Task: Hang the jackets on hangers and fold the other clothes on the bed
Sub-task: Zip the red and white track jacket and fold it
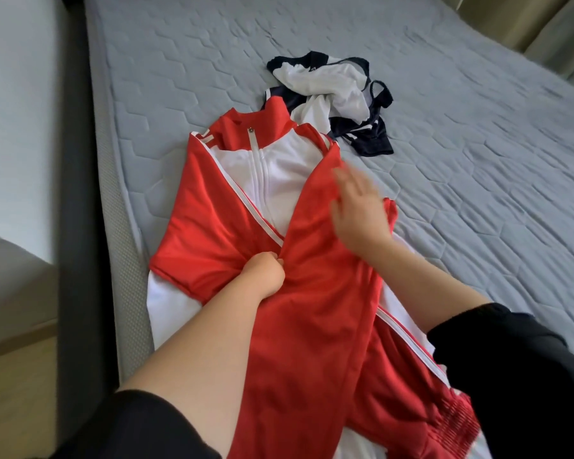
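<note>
A red and white zip-up jacket lies front up on the grey quilted bed, collar away from me, both sleeves folded across its chest. My left hand grips the red fabric where the sleeves cross at the middle. My right hand lies flat with fingers spread on the right sleeve, blurred by motion. Beyond the collar sits a crumpled navy and white garment.
The bed's left edge runs beside a dark frame and a narrow strip of floor. A white wall and a pale cabinet stand at the far left. Curtains hang at the top right corner.
</note>
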The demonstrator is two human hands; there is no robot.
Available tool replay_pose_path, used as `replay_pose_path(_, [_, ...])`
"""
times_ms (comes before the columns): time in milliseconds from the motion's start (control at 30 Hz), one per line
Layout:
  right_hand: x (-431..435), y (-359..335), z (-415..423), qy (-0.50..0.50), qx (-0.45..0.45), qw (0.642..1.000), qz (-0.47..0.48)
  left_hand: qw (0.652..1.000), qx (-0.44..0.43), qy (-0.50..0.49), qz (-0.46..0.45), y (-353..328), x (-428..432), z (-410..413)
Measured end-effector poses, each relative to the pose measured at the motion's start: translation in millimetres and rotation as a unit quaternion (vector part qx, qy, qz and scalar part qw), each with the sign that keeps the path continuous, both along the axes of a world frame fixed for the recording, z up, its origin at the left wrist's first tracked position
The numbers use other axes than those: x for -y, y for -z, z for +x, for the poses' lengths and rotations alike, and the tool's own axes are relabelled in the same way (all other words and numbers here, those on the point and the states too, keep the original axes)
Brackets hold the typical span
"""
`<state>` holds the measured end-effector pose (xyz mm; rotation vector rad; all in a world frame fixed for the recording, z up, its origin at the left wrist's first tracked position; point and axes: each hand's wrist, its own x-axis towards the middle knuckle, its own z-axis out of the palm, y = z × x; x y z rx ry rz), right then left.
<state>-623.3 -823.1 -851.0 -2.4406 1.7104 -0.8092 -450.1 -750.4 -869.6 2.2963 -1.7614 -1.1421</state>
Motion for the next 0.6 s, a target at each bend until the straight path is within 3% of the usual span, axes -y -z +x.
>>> replay_pose_path(33, [-1, 8, 3, -0.055, -0.112, 0.991, 0.045, 1.000, 0.000, 0.002, -0.003, 0, -1, 0])
replay_pose_path(67, [2, 14, 0, -0.038, -0.181, 0.978, 0.098, 1.000, 0.000, 0.002, -0.007, 0, -2, 0])
replay_pose_path(100, [7, 14, -4, 0.038, -0.179, 0.971, 0.151, 1.000, -0.002, 0.001, -0.011, 1, -3, 1])
replay_pose_path(133, [11, 9, -8, 0.135, -0.118, 0.965, 0.192, 1.000, -0.006, -0.002, -0.014, 2, -4, 1])
replay_pose_path(200, [17, 3, -6, 0.222, -0.008, 0.957, 0.184, 0.999, -0.026, -0.016, -0.025, 5, -4, 2])
replay_pose_path(267, [5, 7, 13, 0.142, -0.044, 0.983, 0.105, 0.997, -0.052, -0.034, -0.046, 8, -7, 4])
replay_pose_path(333, [-17, 21, 22, 0.074, -0.121, 0.983, 0.118, 0.990, -0.097, -0.067, -0.077, 9, -15, 7])
replay_pose_path(400, [-38, 33, 15, 0.099, -0.155, 0.967, 0.174, 0.975, -0.168, -0.095, -0.112, 7, -26, 10])
replay_pose_path(467, [-55, 33, 10, 0.115, -0.126, 0.976, 0.134, 0.957, -0.227, -0.102, -0.148, 2, -43, 19])
replay_pose_path(533, [-78, 29, 24, 0.073, -0.098, 0.990, 0.072, 0.951, -0.210, -0.062, -0.216, 2, -67, 35])
replay_pose_path(600, [-104, 36, 41, 0.037, -0.103, 0.989, 0.104, 0.956, -0.128, 0.028, -0.262, 5, -91, 54])
